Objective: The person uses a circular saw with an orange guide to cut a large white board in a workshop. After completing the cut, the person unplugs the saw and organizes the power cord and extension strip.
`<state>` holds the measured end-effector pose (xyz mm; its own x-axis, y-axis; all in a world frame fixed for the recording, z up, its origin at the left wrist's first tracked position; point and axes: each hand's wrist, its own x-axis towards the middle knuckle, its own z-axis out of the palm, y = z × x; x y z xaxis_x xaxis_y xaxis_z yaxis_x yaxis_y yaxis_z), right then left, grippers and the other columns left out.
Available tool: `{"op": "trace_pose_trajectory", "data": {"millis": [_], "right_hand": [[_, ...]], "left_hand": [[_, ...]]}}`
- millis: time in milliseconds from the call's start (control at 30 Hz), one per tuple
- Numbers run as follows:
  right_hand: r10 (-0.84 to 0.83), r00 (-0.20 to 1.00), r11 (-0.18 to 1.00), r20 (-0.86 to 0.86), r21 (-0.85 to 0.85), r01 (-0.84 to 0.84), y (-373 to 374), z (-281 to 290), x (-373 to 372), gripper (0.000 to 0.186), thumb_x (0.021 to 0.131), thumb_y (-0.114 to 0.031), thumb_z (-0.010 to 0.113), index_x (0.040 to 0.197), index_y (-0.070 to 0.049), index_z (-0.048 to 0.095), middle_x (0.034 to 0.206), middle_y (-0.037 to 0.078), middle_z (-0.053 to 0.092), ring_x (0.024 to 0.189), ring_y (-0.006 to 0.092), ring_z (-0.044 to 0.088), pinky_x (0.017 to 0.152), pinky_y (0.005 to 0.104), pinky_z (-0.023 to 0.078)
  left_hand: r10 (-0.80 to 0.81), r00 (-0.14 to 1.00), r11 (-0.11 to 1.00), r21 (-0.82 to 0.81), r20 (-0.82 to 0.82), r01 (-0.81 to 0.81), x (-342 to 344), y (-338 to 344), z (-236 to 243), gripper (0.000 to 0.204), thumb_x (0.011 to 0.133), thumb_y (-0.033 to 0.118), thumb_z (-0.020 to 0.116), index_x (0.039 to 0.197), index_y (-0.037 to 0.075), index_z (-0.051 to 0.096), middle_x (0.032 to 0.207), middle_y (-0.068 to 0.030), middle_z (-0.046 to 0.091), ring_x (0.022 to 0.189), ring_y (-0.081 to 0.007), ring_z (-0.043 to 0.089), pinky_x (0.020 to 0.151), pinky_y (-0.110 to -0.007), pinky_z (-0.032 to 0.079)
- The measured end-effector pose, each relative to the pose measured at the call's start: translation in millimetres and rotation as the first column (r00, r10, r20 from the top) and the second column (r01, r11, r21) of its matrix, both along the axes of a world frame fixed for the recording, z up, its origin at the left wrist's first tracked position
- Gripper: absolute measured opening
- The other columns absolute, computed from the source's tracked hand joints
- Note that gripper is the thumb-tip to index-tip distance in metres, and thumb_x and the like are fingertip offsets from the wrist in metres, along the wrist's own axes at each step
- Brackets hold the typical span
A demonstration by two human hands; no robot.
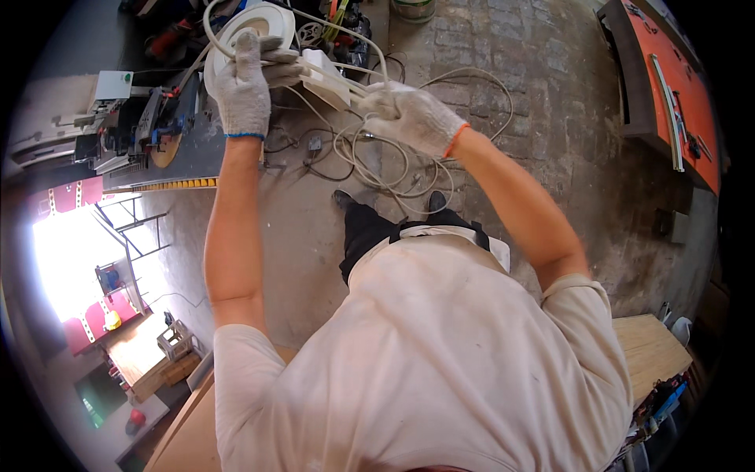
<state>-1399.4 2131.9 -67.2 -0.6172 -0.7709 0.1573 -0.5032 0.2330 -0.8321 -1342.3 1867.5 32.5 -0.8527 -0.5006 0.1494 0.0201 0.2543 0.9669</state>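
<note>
Both my hands wear pale knitted work gloves. My left hand (245, 88), with a blue cuff edge, is at a round white reel (277, 23) and closes around white cable beside it. My right hand (415, 118), with an orange cuff edge, is closed on the same white cable (340, 77), which stretches between the two hands. Fingers partly hide the grip. Loose loops of the cable (405, 169) hang or lie below my right hand, above the floor by my feet. A white box-like piece (326, 82) sits between my hands, next to the reel.
A dark workbench (185, 161) with tools and clamps stands on the left. An orange-topped bench (668, 86) with long strips and hand tools is at the right. Dark cords (314, 161) lie on the paved floor (550, 173). A bucket (414, 9) stands at the far edge.
</note>
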Motion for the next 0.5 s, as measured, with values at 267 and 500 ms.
{"op": "trace_pose_trajectory", "data": {"millis": [267, 500], "right_hand": [[-0.197, 0.980, 0.970, 0.012, 0.145, 0.193, -25, 2, -4, 0.057, 0.100, -0.038, 0.074, 0.147, -0.006, 0.068, 0.129, 0.025, 0.072, 0.113, 0.0372, 0.074, 0.098, 0.0460, 0.058], [0.096, 0.988, 0.927, 0.121, 0.350, -0.133, -16, -37, -13, 0.055, 0.107, -0.034, 0.064, 0.156, -0.009, 0.061, 0.151, 0.024, 0.063, 0.137, 0.0414, 0.064, 0.114, 0.0456, 0.052]], "left_hand": [[-0.007, 0.997, 1.000, -0.011, 0.079, 0.008, 4, 0, -6, 0.068, 0.119, 0.050, 0.046, 0.127, -0.015, 0.067, 0.102, -0.0250, 0.079, 0.080, -0.0321, 0.082, 0.074, -0.040, 0.070], [0.044, 0.998, 0.998, 0.053, -0.036, -0.042, 10, 12, 6, 0.065, 0.118, 0.050, 0.047, 0.124, -0.010, 0.071, 0.103, -0.0236, 0.079, 0.081, -0.0302, 0.081, 0.076, -0.038, 0.069]]}}
